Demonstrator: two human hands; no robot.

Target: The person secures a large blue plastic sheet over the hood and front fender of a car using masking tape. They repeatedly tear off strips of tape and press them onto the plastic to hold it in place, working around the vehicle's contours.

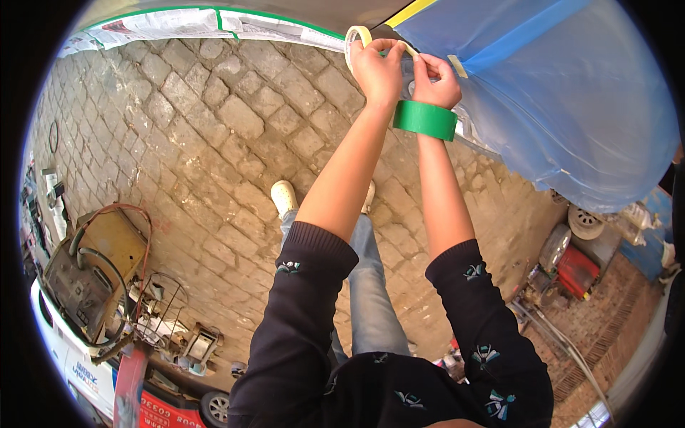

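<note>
Up at the top, close to a vehicle's side, my left hand (378,70) is closed on a roll of pale yellow masking tape (359,33). A short strip (409,49) of this tape stretches across to my right hand (437,84), whose fingers pinch its free end. A wide roll of green tape (426,120) hangs around my right wrist like a bracelet. Just right of my right hand, a small piece of yellowish tape (457,66) sticks to blue plastic sheeting (549,93) that drapes over the vehicle.
Newspaper (157,26) edged with green tape runs along the vehicle's lower side at top left. Uneven stone paving (235,135) lies underfoot. Lower left are a machine with hoses (85,285) and a wire rack (160,310). A red box (576,272) and a wheel (585,222) lie at right.
</note>
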